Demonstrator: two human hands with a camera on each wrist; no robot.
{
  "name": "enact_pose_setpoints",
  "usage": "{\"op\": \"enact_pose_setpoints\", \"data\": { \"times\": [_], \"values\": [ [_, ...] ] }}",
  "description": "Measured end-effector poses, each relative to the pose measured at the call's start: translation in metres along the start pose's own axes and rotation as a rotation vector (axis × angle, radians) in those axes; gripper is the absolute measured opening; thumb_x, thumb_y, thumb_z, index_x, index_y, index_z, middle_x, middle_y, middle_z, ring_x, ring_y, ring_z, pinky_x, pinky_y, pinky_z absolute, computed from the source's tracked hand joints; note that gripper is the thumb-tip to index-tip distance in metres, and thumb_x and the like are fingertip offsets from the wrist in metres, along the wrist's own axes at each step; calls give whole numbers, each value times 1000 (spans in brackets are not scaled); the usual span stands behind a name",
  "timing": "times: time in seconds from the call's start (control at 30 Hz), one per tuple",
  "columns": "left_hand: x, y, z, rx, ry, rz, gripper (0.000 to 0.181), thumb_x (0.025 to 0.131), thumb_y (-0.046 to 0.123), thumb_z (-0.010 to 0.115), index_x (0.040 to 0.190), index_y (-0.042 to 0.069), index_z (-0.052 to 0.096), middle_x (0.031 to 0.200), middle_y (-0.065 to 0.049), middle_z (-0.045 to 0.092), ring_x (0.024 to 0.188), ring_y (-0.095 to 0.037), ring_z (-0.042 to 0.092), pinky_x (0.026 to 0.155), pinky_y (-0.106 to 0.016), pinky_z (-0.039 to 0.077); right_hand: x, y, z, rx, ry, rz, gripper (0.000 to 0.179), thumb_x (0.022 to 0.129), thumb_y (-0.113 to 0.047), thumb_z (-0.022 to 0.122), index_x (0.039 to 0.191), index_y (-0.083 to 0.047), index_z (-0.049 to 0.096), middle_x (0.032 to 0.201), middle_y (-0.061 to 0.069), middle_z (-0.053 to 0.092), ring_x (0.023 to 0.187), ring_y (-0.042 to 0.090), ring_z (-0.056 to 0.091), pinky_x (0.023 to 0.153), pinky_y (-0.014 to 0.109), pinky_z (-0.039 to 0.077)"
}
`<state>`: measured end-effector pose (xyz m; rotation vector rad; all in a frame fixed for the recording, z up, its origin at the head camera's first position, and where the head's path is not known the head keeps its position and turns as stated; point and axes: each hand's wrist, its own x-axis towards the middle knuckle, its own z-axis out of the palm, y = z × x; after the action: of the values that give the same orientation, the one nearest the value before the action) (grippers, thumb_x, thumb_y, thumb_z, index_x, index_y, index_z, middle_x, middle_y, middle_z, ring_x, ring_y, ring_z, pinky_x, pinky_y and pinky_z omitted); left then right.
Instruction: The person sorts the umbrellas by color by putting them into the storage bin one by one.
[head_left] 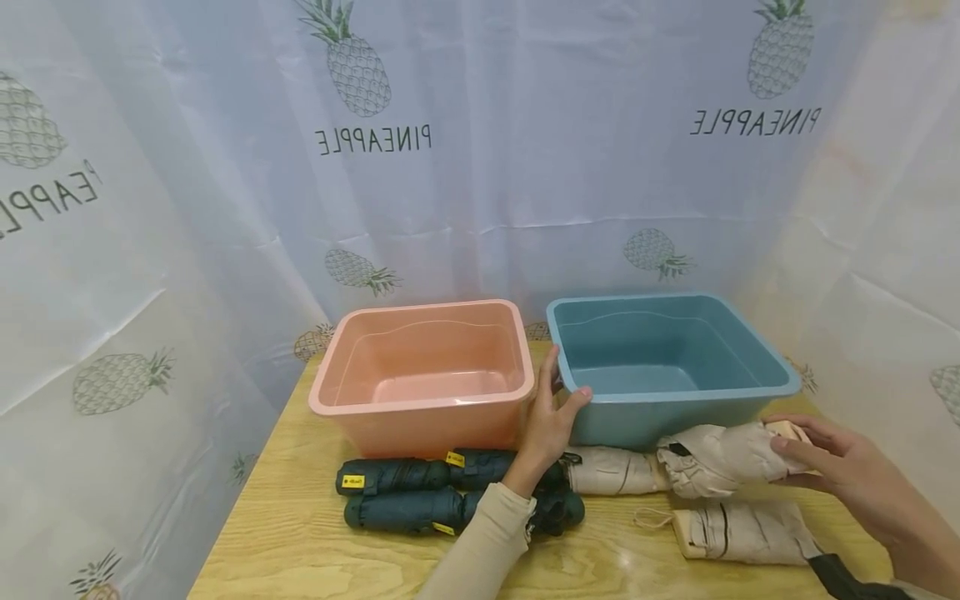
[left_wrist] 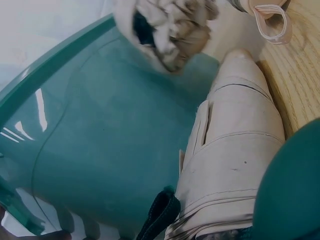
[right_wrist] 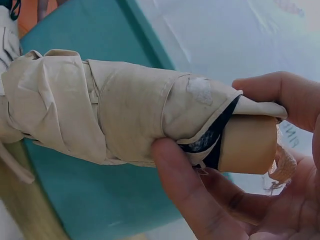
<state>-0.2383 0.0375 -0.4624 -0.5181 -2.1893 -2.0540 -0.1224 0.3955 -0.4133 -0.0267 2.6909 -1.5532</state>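
Observation:
My right hand point(head_left: 843, 467) grips a beige folded umbrella point(head_left: 720, 458) by its tan handle end. In the right wrist view, thumb and fingers close round the handle point(right_wrist: 248, 145) and the edge of the loosely wrapped fabric. The umbrella hangs in front of the blue bin point(head_left: 678, 398), its crumpled end pointing left. My left hand point(head_left: 551, 417) holds that bin's front left corner, thumb over the rim and fingers along the side. Below the bin lies another beige umbrella point(left_wrist: 240, 145). A third beige umbrella point(head_left: 750, 533) rests nearer me, its handle to the left.
Several dark blue-green folded umbrellas point(head_left: 405, 510) lie in two rows before a pink bin point(head_left: 427, 429), partly behind my left arm. Both bins stand side by side on a wooden table point(head_left: 277, 533). A pineapple-print curtain point(head_left: 495, 183) hangs behind and at both sides.

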Motion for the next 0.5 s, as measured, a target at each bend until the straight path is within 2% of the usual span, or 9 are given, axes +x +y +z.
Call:
{"op": "enact_pose_setpoints", "data": {
  "times": [0.07, 0.17, 0.3, 0.4, 0.5],
  "values": [
    [0, 0, 0, 11, 5, -3, 79, 93, 52, 61, 162, 43, 22, 160, -3, 45, 143, -27, 49, 111, -58, 44, 1, -6, -3, -26, -1, -8, 34, 109, -20, 49, 142, -21, 56, 115, -38, 53, 94, 1, 66, 75, 33, 60],
    [0, 0, 0, 26, 8, -4, 79, 93, 54, 61, 161, 45, 22, 159, -3, 46, 141, -28, 50, 108, -57, 46, 3, -12, -8, -62, 1, -25, 36, 109, -20, 49, 144, -24, 54, 119, -42, 46, 95, -4, 63, 74, 33, 60],
    [0, -1, 0, 24, -3, -3, 80, 92, 56, 60, 161, 46, 20, 161, -3, 43, 143, -29, 48, 109, -58, 45, 8, -22, -17, -78, -25, -90, 41, 109, -14, 46, 149, -21, 50, 128, -40, 40, 103, -13, 58, 74, 31, 59],
    [0, -1, 0, 27, -11, -6, 81, 93, 57, 59, 161, 47, 18, 163, -3, 39, 145, -28, 46, 111, -58, 43, 13, -31, -24, -9, -66, -149, 44, 109, -7, 42, 150, -21, 50, 134, -35, 41, 105, -10, 59, 74, 30, 58],
    [0, -2, 0, 31, -14, -10, 80, 93, 57, 59, 162, 47, 17, 164, -2, 38, 145, -27, 46, 111, -57, 43, 20, -43, -30, 142, -119, -204, 48, 108, 0, 38, 147, -24, 53, 135, -28, 50, 105, -2, 64, 74, 28, 58]
  ]
}}
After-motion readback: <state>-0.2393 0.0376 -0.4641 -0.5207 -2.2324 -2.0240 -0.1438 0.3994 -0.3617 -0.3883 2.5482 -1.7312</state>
